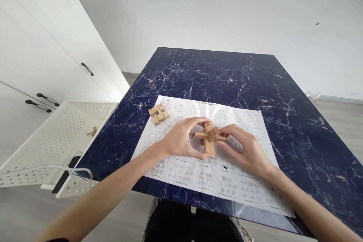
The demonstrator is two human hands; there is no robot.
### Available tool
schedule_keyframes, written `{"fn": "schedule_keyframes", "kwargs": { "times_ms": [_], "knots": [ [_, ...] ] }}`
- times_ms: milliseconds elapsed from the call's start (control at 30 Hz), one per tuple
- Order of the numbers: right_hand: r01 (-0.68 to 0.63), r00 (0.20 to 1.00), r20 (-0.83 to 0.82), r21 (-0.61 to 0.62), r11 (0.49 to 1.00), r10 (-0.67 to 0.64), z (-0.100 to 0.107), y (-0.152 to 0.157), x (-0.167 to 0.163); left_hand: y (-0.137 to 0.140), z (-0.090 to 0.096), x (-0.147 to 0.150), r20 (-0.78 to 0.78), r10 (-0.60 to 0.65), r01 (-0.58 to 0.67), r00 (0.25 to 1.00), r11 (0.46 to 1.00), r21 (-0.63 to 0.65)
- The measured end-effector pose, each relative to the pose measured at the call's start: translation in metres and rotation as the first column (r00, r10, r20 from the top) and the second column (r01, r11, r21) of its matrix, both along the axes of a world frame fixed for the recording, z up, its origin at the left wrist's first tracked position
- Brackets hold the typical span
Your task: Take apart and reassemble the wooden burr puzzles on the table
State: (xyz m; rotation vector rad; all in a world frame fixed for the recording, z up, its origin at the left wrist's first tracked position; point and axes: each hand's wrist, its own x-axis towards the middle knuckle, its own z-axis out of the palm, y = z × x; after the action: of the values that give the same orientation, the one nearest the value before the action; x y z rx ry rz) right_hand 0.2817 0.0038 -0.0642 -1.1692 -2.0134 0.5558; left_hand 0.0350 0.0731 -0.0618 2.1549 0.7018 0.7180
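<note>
Centrally, a wooden burr puzzle (210, 146) marked "2" sits over the printed instruction sheet (187, 176). The left hand (181, 138), curved wide, grips the numbered bar end to end; the right hand (248, 149), nearly closed, pinches a crosspiece. Beyond the left hand, another wooden puzzle (159, 114) lies on the sheet's corner, all atop a blue marble-patterned table (210, 75).

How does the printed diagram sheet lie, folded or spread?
Spread: the diagram sheet lies open on the blue marbled tabletop, printed face up, visible corners wide apart.
</note>
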Motion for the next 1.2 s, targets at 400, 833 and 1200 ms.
{"fn": "schedule_keyframes", "kwargs": {
  "times_ms": [400, 833, 1200],
  "knots": [
    [-0.073, 0.994, 0.096, 0.165, 0.984, 0.057, 0.007, 0.003, -0.011, 0.001, 0.005, 0.000, 0.019, -0.082, 0.082, 0.996, 0.997, 0.003],
    [-0.083, 0.990, 0.130, 0.225, 0.971, 0.055, 0.008, 0.006, -0.010, 0.007, 0.007, -0.010, -0.026, -0.079, 0.082, 0.997, 0.866, 0.493],
    [-0.078, 0.985, 0.164, 0.154, 0.985, 0.052, 0.014, 0.014, -0.022, 0.003, 0.008, -0.024, -0.118, -0.018, 0.073, 0.993, 0.875, 0.479]
  ]
}}
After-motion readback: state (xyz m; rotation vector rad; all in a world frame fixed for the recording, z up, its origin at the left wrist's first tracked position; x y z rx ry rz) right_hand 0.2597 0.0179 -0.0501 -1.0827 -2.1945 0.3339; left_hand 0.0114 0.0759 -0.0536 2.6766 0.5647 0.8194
